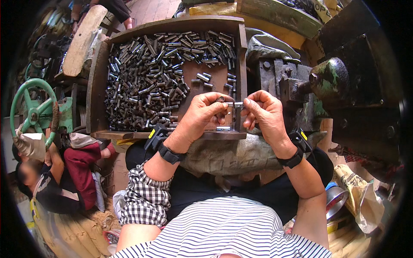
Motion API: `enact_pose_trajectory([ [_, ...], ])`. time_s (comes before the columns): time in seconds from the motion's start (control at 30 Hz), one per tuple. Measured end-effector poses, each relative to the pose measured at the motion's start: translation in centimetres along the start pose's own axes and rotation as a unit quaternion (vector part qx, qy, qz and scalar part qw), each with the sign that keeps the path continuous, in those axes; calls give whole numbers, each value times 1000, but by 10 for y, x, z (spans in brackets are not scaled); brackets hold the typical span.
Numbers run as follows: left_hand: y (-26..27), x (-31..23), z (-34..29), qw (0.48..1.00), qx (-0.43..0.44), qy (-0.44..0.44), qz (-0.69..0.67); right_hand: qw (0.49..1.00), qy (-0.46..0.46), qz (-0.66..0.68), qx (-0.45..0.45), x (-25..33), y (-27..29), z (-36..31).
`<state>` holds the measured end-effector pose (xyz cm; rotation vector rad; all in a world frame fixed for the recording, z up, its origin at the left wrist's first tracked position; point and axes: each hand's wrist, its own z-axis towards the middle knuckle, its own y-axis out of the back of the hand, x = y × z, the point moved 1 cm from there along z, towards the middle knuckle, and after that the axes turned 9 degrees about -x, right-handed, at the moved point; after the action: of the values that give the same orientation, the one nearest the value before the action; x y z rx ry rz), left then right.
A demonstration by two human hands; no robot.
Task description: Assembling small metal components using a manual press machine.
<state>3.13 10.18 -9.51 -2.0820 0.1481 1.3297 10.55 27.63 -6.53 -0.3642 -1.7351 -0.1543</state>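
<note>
My left hand [205, 114] and my right hand [263, 112] meet over the near right corner of a wooden tray [97, 86]. Between the fingertips of both hands is a small shiny metal tube [237, 104], held level. The tray holds a heap of several short dark metal tubes [150, 77], piled mostly on its left and far side. A few loose tubes [205, 79] lie apart on the bare brown floor of the tray just beyond my hands. Both wrists wear black straps.
A dark metal machine with a green rounded part [329, 77] stands right of the tray. A green handwheel [34, 107] is at the left. A person in a red and dark top [64, 172] sits low at the left. Sacking [223, 155] covers my lap.
</note>
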Motion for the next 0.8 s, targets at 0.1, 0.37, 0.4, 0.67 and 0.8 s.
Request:
enact_pose_trajectory([
  [0.1, -2, 3, 0, 998, 4, 18, -57, 1000, -12, -4, -3, -4, 2, 0],
  [0.37, -5, 4, 0, 994, 10, 50, -92, 997, -31, 64, -26, -4, 1, 1],
  [0.4, -5, 4, 0, 994, 12, 51, -95, 996, -39, 71, -30, -4, 1, 1],
  [0.67, -7, 6, -1, 995, 0, 32, -92, 989, -82, 119, -20, -9, 0, -1],
  [0.8, -8, 8, -5, 999, -7, -5, -44, 981, -117, 150, -24, -9, 0, -2],
])
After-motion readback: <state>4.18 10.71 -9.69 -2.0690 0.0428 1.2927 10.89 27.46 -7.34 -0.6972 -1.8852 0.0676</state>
